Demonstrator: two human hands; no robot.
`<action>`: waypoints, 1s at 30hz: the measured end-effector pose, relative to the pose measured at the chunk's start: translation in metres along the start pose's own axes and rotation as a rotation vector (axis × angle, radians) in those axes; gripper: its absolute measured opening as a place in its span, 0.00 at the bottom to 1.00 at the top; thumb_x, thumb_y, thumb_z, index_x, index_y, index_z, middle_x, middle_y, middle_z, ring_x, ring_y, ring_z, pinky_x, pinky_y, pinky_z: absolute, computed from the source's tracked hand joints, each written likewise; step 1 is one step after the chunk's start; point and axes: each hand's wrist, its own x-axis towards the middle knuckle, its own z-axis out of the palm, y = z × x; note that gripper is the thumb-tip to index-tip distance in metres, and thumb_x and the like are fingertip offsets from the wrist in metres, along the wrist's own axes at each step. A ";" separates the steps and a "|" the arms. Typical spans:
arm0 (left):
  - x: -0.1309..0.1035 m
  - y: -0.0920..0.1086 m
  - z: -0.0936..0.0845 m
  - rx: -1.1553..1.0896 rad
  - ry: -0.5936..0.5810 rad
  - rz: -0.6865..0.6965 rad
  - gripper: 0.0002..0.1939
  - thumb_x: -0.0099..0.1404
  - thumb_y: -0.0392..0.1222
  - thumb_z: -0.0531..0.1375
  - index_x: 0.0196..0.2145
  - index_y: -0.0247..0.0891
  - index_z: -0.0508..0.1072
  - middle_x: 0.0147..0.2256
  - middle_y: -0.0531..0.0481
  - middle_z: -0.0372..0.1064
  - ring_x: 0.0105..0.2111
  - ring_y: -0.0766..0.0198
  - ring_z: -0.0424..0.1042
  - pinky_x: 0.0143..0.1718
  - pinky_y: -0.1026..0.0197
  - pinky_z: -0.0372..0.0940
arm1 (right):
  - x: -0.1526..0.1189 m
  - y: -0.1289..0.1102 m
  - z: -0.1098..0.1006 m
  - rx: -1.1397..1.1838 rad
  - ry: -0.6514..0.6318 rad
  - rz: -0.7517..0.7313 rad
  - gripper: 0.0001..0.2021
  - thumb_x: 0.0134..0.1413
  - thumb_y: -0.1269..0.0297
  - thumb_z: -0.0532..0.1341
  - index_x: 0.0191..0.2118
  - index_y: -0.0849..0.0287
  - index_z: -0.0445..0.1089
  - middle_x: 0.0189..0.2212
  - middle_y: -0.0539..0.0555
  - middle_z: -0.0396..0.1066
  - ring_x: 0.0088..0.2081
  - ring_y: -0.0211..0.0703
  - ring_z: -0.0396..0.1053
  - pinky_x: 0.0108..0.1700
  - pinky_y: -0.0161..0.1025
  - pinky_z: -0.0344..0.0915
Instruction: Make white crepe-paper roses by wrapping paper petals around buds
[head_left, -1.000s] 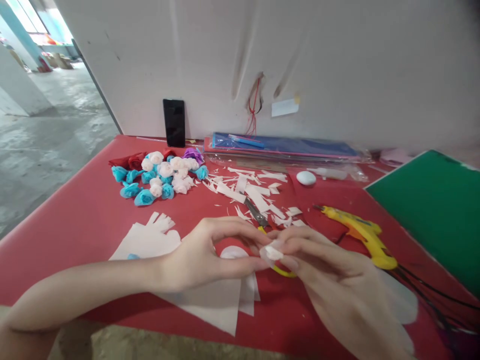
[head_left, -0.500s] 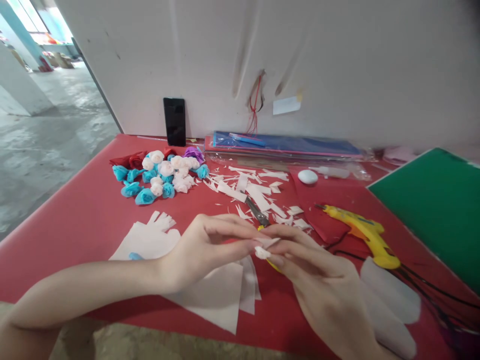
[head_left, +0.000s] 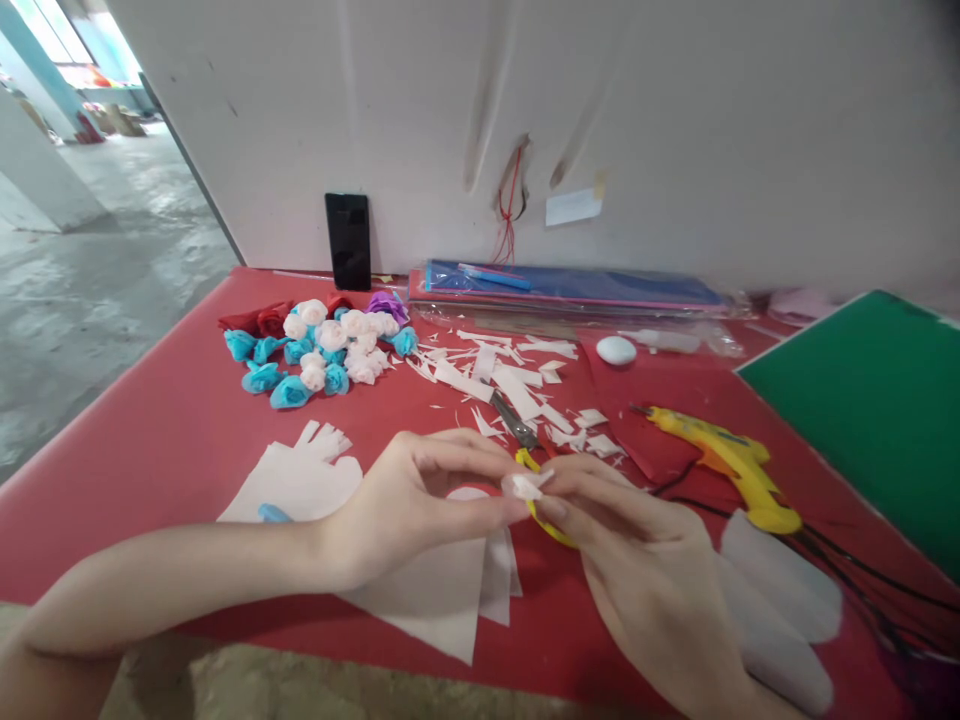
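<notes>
A small piece of rolled white paper is pinched between the fingertips of both hands at the centre. My left hand reaches in from the left and holds its left side; my right hand grips its right end. Just beneath the fingers lie scissors with yellow handles, partly hidden by my right hand. White paper sheets are spread under my left hand and forearm, with more white pieces to the right of my right hand.
Paper flowers in blue, white, red and purple lie at the back left. Near them are white scraps. A yellow glue gun with cables and a green board are at the right. A phone leans on the wall.
The small white piece has turned and shifted slightly between my fingertips. My right fingers have drawn closer together, and more of the scissors' yellow handles shows.
</notes>
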 end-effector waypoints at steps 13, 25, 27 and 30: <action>-0.002 0.003 -0.001 0.113 0.005 -0.013 0.04 0.50 0.29 0.62 0.26 0.33 0.75 0.28 0.53 0.69 0.28 0.74 0.69 0.33 0.73 0.65 | 0.000 -0.003 0.004 0.063 -0.006 0.039 0.03 0.40 0.68 0.67 0.24 0.51 0.75 0.26 0.49 0.71 0.30 0.35 0.69 0.31 0.27 0.67; 0.001 -0.004 -0.005 -0.084 -0.032 0.025 0.07 0.54 0.28 0.60 0.29 0.36 0.76 0.28 0.52 0.71 0.29 0.71 0.70 0.33 0.69 0.67 | 0.003 -0.012 0.002 0.296 -0.109 0.386 0.02 0.38 0.62 0.68 0.24 0.52 0.76 0.23 0.49 0.73 0.26 0.35 0.66 0.31 0.31 0.66; 0.002 -0.006 -0.005 -0.010 -0.030 0.066 0.08 0.51 0.26 0.61 0.27 0.36 0.76 0.28 0.53 0.70 0.29 0.72 0.69 0.32 0.71 0.66 | 0.002 -0.011 0.004 0.344 -0.118 0.434 0.02 0.37 0.62 0.68 0.23 0.51 0.76 0.22 0.49 0.73 0.24 0.32 0.64 0.29 0.29 0.64; 0.003 -0.008 -0.006 0.071 -0.034 0.124 0.08 0.49 0.25 0.62 0.25 0.35 0.76 0.27 0.54 0.68 0.28 0.74 0.67 0.30 0.72 0.64 | 0.000 -0.010 0.006 0.420 -0.136 0.478 0.03 0.36 0.63 0.69 0.24 0.50 0.76 0.18 0.46 0.69 0.23 0.30 0.62 0.28 0.27 0.62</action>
